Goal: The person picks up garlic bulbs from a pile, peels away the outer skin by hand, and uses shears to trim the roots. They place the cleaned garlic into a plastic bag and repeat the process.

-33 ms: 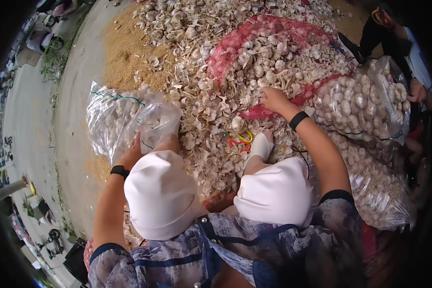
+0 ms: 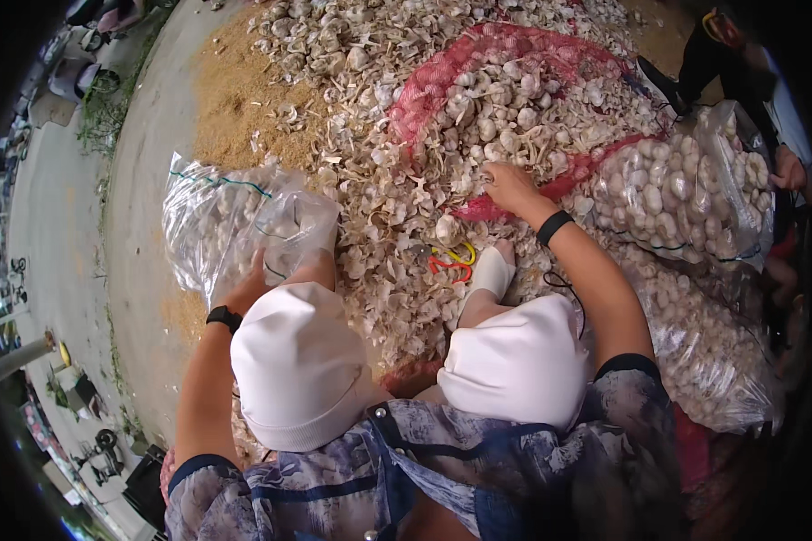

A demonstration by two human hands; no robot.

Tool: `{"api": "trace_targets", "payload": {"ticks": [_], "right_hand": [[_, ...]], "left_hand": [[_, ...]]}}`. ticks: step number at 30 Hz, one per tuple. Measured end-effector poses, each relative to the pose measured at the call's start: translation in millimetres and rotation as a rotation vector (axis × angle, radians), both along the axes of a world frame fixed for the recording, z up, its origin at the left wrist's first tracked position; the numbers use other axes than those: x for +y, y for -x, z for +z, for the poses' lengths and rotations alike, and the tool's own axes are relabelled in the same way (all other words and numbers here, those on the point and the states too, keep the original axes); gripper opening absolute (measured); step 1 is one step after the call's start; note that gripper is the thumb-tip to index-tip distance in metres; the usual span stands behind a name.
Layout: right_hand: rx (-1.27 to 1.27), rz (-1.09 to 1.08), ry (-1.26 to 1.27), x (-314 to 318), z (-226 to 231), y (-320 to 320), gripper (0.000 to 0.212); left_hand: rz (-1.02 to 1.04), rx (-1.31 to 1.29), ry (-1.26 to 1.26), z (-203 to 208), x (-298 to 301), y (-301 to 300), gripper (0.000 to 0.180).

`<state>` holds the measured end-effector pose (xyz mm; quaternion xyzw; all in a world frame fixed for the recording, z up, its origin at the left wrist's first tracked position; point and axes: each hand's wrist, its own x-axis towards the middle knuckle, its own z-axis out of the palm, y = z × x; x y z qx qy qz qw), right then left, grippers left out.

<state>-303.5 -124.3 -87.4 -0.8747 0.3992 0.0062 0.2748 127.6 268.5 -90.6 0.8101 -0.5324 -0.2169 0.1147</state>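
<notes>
My left hand is at the near edge of a clear plastic bag with garlic bulbs inside. Its fingers close on the film, though the plastic partly covers them. My right hand reaches over the near edge of an opened red mesh sack, beside a heap of loose garlic bulbs. The fingers of this hand are curled together, and what lies between them is too small to make out. A single garlic bulb rests on the peelings, left of and nearer than my right hand.
Dry garlic peelings cover the ground around my feet. A yellow and red hooked tool lies by my right foot. Bagged garlic stands at the right, close to another person's hand. Yellowish chaff spreads at far left.
My right hand has shifted slightly left and away from me. My left hand and its bag are almost where they were.
</notes>
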Motion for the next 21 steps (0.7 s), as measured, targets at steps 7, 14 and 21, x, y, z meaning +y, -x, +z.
{"api": "trace_targets", "payload": {"ticks": [7,14,21], "right_hand": [[-0.211,0.317,0.052,102.4,-65.2,-11.2,0.040],[-0.491,-0.184,-0.464,86.6,-28.1,-4.9,0.059],[-0.955,-0.036,-0.730,65.3,193.2,-18.6,0.068]], "left_hand": [[-0.248,0.424,-0.599,133.4,-74.3,30.0,0.022],[-0.345,0.035,-0.248,243.8,-169.0,77.7,0.020],[-0.268,0.824,-0.233,276.2,-243.8,192.9,0.080]]}}
